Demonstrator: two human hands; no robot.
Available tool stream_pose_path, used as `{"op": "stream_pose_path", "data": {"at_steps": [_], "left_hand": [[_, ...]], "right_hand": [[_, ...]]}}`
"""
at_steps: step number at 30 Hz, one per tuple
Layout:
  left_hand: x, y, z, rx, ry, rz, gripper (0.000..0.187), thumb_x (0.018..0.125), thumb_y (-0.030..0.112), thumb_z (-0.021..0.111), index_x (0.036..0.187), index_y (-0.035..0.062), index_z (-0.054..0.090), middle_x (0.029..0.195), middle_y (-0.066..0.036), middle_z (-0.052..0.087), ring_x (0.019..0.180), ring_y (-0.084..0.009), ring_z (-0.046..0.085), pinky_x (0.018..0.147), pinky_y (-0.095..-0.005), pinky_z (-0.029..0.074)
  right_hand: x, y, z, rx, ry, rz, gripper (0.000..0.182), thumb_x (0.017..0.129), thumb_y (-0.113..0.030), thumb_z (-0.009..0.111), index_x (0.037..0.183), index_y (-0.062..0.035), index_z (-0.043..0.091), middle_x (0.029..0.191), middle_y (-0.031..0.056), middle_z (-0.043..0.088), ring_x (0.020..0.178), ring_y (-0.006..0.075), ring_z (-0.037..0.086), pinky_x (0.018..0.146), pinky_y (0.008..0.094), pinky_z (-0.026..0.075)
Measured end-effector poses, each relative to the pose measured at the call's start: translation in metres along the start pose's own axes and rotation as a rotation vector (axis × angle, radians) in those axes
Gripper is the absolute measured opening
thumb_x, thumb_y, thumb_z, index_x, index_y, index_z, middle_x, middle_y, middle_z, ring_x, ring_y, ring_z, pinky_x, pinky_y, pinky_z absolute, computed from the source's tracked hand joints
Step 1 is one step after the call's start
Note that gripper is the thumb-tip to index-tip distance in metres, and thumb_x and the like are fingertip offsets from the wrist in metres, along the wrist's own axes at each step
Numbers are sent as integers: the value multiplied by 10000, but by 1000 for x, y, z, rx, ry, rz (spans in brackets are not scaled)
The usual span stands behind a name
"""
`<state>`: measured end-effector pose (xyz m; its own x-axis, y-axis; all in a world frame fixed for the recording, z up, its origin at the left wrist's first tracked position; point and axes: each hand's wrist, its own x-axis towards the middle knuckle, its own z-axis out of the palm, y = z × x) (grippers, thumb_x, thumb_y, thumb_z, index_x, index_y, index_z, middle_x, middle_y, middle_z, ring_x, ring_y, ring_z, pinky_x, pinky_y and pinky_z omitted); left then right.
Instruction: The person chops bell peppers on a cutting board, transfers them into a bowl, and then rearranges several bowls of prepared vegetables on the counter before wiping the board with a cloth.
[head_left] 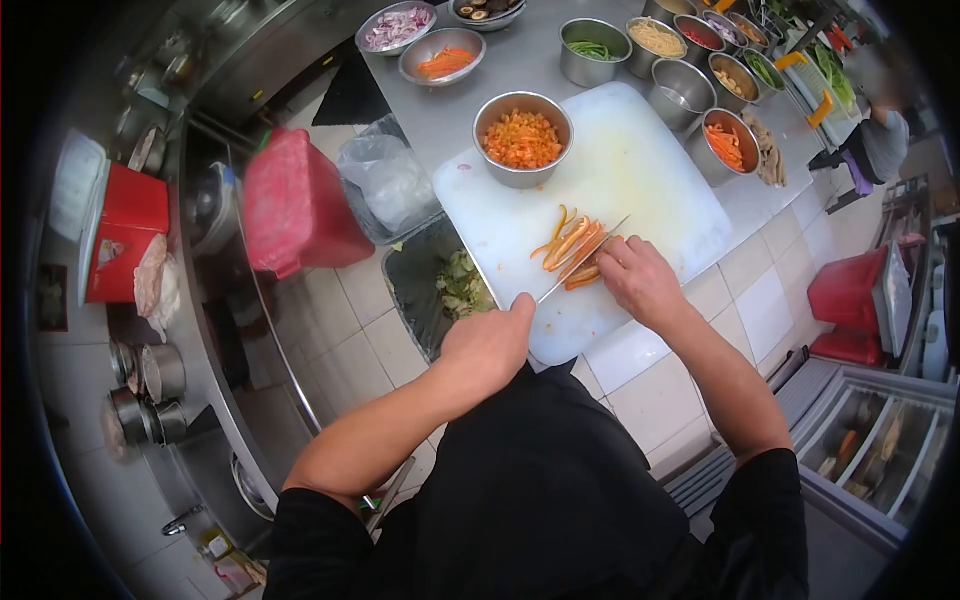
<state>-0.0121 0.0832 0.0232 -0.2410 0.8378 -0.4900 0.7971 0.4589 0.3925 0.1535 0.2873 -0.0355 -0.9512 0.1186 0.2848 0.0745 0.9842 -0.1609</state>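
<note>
My left hand (488, 345) is wrapped round the handle of a kitchen knife (552, 291), whose blade slants up to the right over orange pepper strips (568, 240). The strips lie on a white cutting board (660, 190). Across the blade, my right hand (635, 280) has its fingers bent down on the pepper, holding it against the board. What lies under those fingertips is partly hidden. On the board's far side stands a steel bowl (523, 180) full of diced orange pepper (520, 138).
Steel pots crowd the right back of the counter, one with orange strips (724, 146), another with green slices (590, 50). Bowls of chopped onion (398, 26) and carrot-like strips (446, 63) sit back left. A lined bin (430, 275) with scraps borders the board; a red container (300, 205) stands left.
</note>
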Motion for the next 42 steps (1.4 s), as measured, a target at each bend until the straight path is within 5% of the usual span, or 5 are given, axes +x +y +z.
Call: {"op": "stream_pose_path", "data": {"at_steps": [12,30,42], "left_hand": [[6,11,-2,10,-33,-53,228,959,113,454,1166,18,475,868,-278,702,846,-476,697,756,-574,536],[11,17,-2,54,-123,-87,235,966,83,440,1184,-2,457,926,-280,709,887,-467,706,782,-562,543],[-13,36,-12,48,-105,-47,221,962,84,449,1162,-11,457,877,-270,710,860,-456,713,734,-563,542]], "right_hand": [[-12,1,0,88,1,30,290,765,-24,729,1025,-57,607,1001,89,569,899,275,569,797,391,506],[-29,6,-2,76,5,58,289,814,-27,701,1098,-58,655,1152,94,632,946,275,603,836,384,510],[-27,2,-1,151,18,85,241,851,-26,664,1091,-35,644,1087,93,615,923,278,595,822,390,505]]}}
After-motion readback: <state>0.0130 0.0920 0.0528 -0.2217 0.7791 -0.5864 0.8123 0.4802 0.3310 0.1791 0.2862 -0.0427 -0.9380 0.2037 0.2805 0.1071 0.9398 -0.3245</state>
